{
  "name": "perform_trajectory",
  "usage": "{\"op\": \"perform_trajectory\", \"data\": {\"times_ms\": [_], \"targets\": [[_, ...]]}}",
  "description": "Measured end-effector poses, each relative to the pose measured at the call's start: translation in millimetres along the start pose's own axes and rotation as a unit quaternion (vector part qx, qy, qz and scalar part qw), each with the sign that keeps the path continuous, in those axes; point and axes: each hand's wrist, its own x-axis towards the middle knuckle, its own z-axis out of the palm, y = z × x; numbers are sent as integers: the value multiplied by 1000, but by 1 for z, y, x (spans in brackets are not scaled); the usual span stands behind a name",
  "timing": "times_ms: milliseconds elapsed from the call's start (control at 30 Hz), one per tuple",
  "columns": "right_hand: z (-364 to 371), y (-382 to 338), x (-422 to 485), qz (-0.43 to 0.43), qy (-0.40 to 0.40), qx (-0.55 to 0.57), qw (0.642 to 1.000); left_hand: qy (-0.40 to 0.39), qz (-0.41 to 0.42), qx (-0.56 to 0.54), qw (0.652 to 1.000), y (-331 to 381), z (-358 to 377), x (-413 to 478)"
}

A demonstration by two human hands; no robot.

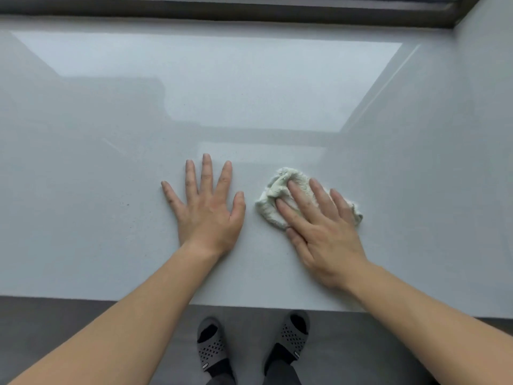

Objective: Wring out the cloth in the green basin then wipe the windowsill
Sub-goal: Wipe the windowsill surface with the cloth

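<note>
A crumpled pale green-white cloth (pixel 280 187) lies on the wide, glossy grey windowsill (pixel 111 218). My right hand (pixel 319 226) presses flat on top of the cloth, fingers spread over it and pointing up and to the left. My left hand (pixel 206 207) rests palm down on the bare sill just left of the cloth, fingers apart, holding nothing. The green basin is not in view.
A dark window frame (pixel 249 12) runs along the back of the sill. A pale wall (pixel 485 107) rises on the right side. The sill's front edge (pixel 55 297) runs above a dark grey floor, where my feet in grey slippers (pixel 211 348) stand.
</note>
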Motion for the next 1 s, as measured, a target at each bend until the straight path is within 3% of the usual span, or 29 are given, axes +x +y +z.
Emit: {"op": "perform_trajectory", "data": {"times_ms": [33,100,200,267,300,467,533,700,800,867,1000], "targets": [[-4,14,5,-42,-10,-1,999,0,0,1,1000,0,0,0],[-13,47,33,-32,-14,-3,999,-1,0,5,1000,0,-1,1],[-23,72,87,129,9,30,991,-1,-3,8,1000,1,-1,1],[-21,57,106,194,31,36,980,1,-8,7,1000,2,-1,1],[-19,46,106,184,34,30,982,0,-9,6,1000,2,-1,2],[-20,45,80,-33,-23,14,999,-5,-3,-10,1000,2,-3,3],[-27,72,100,-20,-21,9,1000,-7,-2,-31,999,2,-5,3],[-34,72,161,180,25,41,983,78,52,-91,991,13,-15,31],[-26,51,140,68,10,25,997,102,58,-139,983,23,-23,79],[-32,66,137,-2,-16,23,1000,65,53,-128,988,30,-26,109],[-49,120,198,96,6,11,995,-22,54,-47,997,50,-19,133]]}}
